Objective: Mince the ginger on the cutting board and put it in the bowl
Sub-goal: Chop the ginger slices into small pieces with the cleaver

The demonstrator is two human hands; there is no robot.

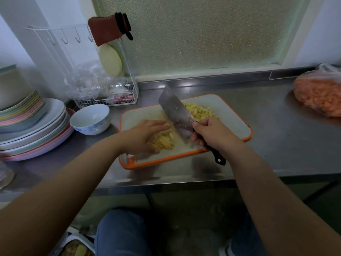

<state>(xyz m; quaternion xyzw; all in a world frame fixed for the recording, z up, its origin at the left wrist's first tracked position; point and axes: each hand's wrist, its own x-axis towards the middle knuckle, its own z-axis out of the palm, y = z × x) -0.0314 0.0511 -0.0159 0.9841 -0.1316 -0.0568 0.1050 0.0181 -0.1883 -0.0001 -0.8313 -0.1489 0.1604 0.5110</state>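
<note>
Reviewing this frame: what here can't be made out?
Head view:
- Coarse yellow ginger pile: its left part hidden under the left hand.
- Steel cleaver: cutting edge blurred; contact with the orange-rimmed white cutting board unclear.
- Black handle: mostly covered by the right hand.
- White bowl: near inside wall hidden by its rim.

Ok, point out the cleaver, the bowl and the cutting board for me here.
cleaver (177, 115): head view, on the flat of the blade, above the right hand.
bowl (96, 129): head view, on its outer wall, left of the board.
cutting board (232, 115): head view, on a bare part near its right end.
</note>
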